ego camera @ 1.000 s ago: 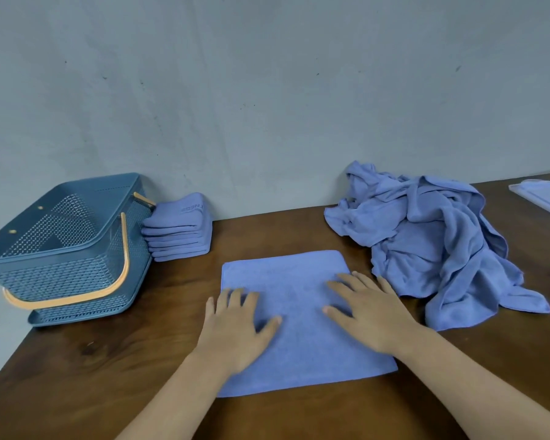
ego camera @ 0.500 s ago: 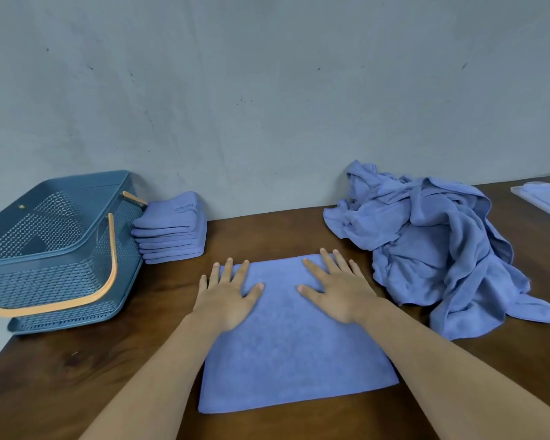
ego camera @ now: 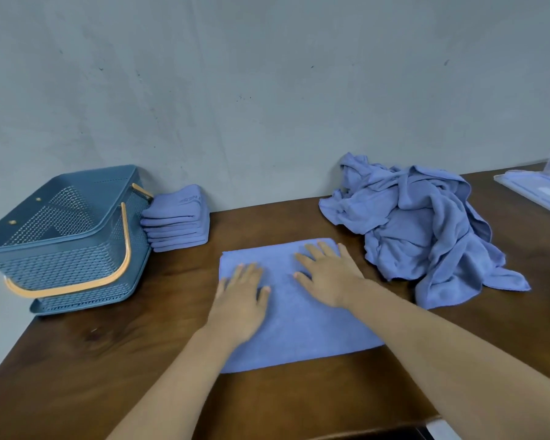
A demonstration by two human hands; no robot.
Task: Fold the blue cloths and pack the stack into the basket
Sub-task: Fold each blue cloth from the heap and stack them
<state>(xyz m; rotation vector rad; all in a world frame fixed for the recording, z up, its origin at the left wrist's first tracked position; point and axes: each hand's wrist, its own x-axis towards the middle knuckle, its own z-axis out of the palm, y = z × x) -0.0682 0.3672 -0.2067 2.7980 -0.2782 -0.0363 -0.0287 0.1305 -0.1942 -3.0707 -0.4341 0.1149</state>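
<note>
Both hands lie flat with straight fingers on a blue cloth (ego camera: 299,319) spread on the table (ego camera: 108,360), the left hand (ego camera: 240,300) beside the right hand (ego camera: 329,274), gripping nothing. Beyond the left hand a stack of folded cloths (ego camera: 177,220) touches a blue basket (ego camera: 67,239). Past the right hand sits a crumpled cloth pile (ego camera: 426,227).

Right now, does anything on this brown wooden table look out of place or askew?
Nothing looks spilled or damaged. Only the crumpled heap of blue cloths at the right is untidy, not yet folded.
</note>
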